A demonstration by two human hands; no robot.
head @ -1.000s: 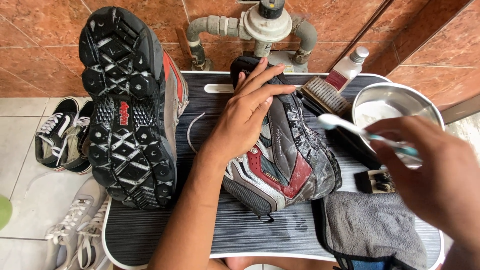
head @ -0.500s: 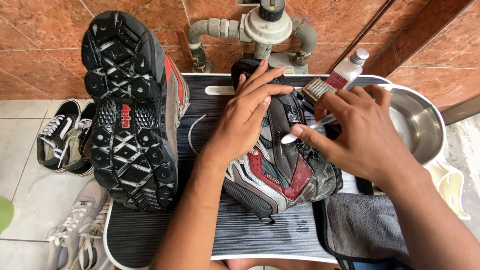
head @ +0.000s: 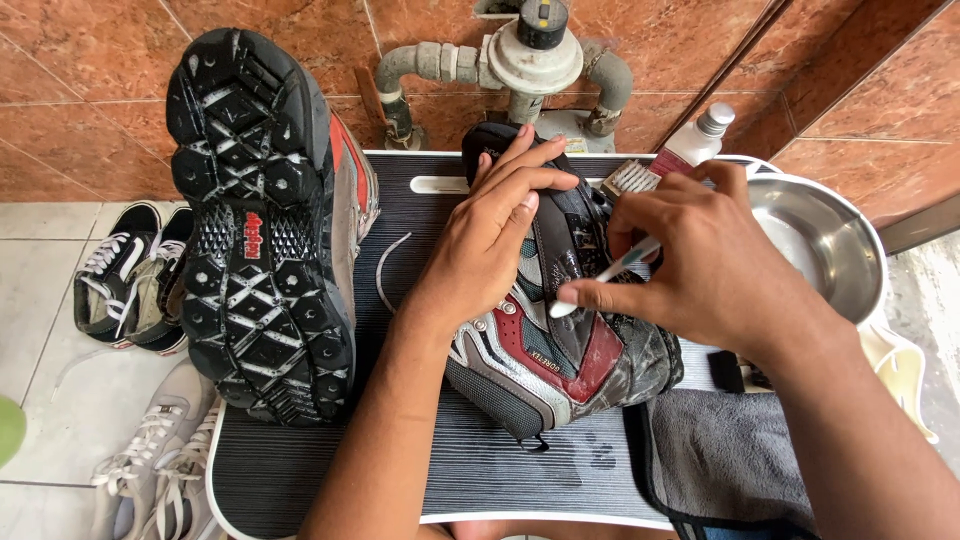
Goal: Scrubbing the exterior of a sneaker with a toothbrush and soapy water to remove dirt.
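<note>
Ribbed mat (head: 300,470) carries a boot (head: 560,340), its length running 11 to 5 o'clock; left hand (head: 495,235) presses flat on it, right hand (head: 700,270) at 3 o'clock pinches a toothbrush (head: 610,272).

Glossy metal bowl (head: 830,250), matt grey cloth towel (head: 720,450), ribbed mat (head: 500,470).

Behind your right hand (head: 700,270), at the far edge of the dark ribbed board (head: 400,470), you have one package: a slim white plastic bottle with a grey screw cap (head: 698,138). It leans against the reddish tiled wall, and its red paper label (head: 670,162) shows just below the neck.

On your left, the upturned black lugged sole of the standing boot (head: 258,230) carries a small red moulded logo patch (head: 254,236) at mid-sole.

The shoe under your left hand (head: 495,235) bears a small white printed mark on its red side panel (head: 545,352).
</note>
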